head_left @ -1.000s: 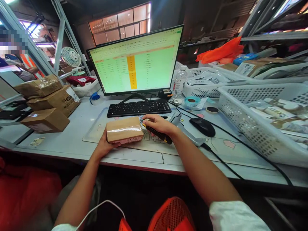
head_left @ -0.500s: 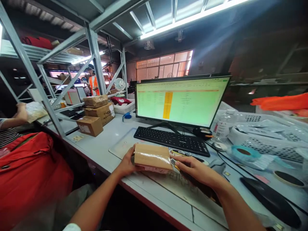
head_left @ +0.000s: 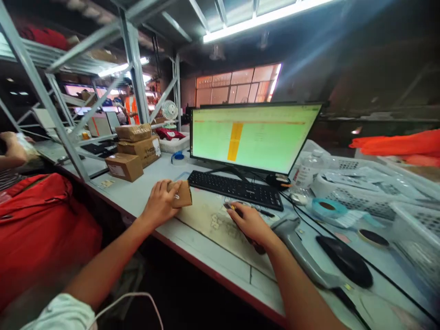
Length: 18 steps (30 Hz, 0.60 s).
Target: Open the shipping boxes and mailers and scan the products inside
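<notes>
My left hand (head_left: 161, 201) is closed on a small brown cardboard box (head_left: 184, 195), its fingers over the top and near side. The box is turned with one narrow side towards the right, at the left end of the desk mat (head_left: 206, 215). In my right hand (head_left: 252, 224) is a box cutter (head_left: 231, 207), its tip with a bit of yellow showing past the fingers and the rest mostly hidden under the palm. A gap of bare mat lies between the cutter and the box. Just beyond both hands is the black keyboard (head_left: 237, 189).
A monitor (head_left: 247, 135) stands behind the keyboard. Stacked cartons (head_left: 125, 166) sit at the left by a metal rack post. To the right lie a grey scanner (head_left: 302, 254), a black wrist rest (head_left: 343, 261), tape rolls (head_left: 326, 207) and white baskets (head_left: 347, 192). Another person's arm (head_left: 13, 151) shows far left.
My left hand has moved left and turned the box, so a narrow side faces right. My right hand with the cutter has drawn away from the box. The view has shifted slightly.
</notes>
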{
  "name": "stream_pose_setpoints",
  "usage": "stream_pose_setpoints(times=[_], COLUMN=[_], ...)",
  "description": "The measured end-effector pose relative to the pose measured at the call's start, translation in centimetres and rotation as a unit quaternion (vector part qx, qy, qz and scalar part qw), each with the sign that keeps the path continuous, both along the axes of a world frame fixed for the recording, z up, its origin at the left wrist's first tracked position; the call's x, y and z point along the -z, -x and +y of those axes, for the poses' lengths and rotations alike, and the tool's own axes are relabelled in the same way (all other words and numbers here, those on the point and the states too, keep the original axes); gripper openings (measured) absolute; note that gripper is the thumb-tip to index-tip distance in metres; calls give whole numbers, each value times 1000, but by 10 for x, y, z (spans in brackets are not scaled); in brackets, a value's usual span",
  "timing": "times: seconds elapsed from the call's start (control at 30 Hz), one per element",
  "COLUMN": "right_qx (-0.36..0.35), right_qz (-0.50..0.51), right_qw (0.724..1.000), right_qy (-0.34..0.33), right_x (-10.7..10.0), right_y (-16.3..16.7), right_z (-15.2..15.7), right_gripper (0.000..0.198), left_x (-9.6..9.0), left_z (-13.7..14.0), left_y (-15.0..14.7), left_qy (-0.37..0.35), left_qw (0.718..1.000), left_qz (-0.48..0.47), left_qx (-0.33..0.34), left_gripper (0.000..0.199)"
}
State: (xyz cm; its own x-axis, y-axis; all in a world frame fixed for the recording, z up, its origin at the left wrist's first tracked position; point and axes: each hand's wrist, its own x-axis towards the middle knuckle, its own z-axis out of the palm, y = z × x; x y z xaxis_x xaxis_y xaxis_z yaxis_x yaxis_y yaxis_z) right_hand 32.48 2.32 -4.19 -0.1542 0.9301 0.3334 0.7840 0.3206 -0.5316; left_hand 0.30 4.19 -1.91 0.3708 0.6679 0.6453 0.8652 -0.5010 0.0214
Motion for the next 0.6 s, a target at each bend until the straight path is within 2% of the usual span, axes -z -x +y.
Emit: stream_pose_setpoints(times=[0.07, 0.17, 0.37, 0.5, 0.6], right_qx=[-9, -27, -54, -41, -33], right_qz=[1, 10, 51, 59, 53], right_qw=[1000, 1000, 997, 996, 998], right_qy=[-11, -11, -36, -52, -33], right_x=[2, 4, 14, 19, 20], right_y=[12, 30, 56, 64, 69], right_z=[-4, -11, -19, -19, -18], right_gripper=[39, 41, 45, 48, 50], left_x=[-6, -4, 12, 17, 18], left_z=[-11, -26, -43, -44, -45], left_y=[-9, -28, -57, -63, -65], left_qy=[-12, -18, -30, -33, -20], left_qw=[996, 989, 986, 986, 987], left_qz=[83, 136, 156, 159, 159], left_qx=[-28, -47, -48, -32, -22], left_gripper=[82, 82, 68, 64, 66])
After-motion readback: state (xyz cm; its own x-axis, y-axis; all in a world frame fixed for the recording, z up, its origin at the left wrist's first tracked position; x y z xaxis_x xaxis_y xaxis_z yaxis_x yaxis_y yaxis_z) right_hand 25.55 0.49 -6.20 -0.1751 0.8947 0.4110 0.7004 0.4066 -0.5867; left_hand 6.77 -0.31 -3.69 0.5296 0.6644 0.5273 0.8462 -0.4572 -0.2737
